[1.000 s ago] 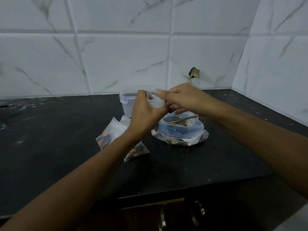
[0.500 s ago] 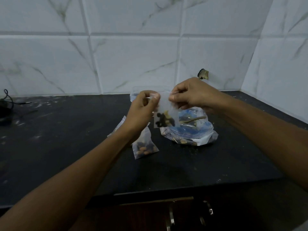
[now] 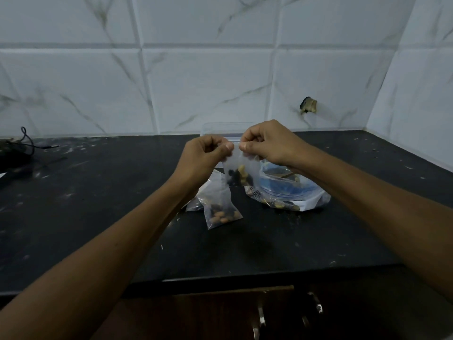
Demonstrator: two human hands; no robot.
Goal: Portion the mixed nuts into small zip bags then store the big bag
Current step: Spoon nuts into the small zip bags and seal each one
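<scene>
A small clear zip bag (image 3: 239, 174) with nuts at its bottom hangs in the air above the black counter (image 3: 122, 217). My left hand (image 3: 203, 158) pinches its top edge on the left and my right hand (image 3: 267, 143) pinches the top on the right, fingertips almost meeting. Below, a filled small bag (image 3: 220, 212) lies on the counter, with another small bag (image 3: 193, 204) partly hidden behind my left forearm. The big bag (image 3: 289, 192) of mixed nuts, clear with blue print, sits to the right under my right wrist.
A clear plastic container (image 3: 218, 130) stands behind my hands by the tiled wall. A dark cable (image 3: 27, 143) lies at the far left of the counter. Wooden cabinet doors with metal handles (image 3: 262, 317) are below the counter's front edge.
The small bag with nuts has come into clear view, held up between both hands. The hands drew closer along its top edge. The view shifted slightly right to left.
</scene>
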